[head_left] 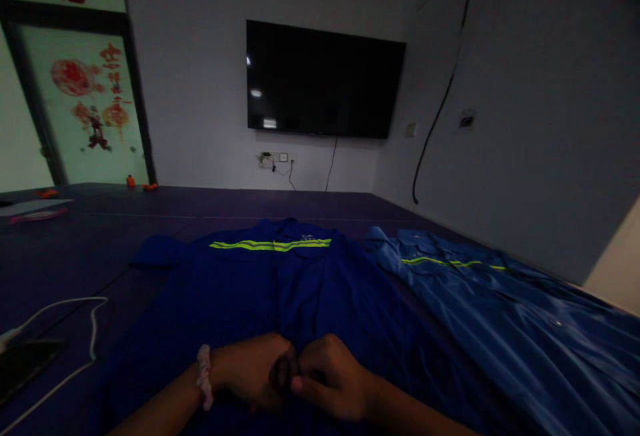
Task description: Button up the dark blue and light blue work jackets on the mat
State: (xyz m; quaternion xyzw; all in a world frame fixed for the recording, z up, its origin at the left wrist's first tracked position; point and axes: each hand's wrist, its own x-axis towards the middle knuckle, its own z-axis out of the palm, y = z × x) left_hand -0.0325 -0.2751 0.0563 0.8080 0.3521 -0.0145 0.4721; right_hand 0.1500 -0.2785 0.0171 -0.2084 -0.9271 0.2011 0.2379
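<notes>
A dark blue work jacket [240,289] lies spread out, front up, with a yellow-green reflective stripe [273,245] across its chest. My left hand [253,368], a pale scrunchie [205,377] round its wrist, is closed over the lower part of the jacket's front opening. Close against it, my right hand [337,379] is closed too, thumb pointing left. Both seem to pinch the front edge of the cloth; shadow hides the fingertips and any button between them.
To the right lies a lighter blue jacket [465,303] with a similar stripe. A phone [30,363] and a white cable [93,323] are at the left. Small orange objects [131,181] stand by the glass door. A television [325,79] hangs on the wall; a black cable [440,109] dangles to its right.
</notes>
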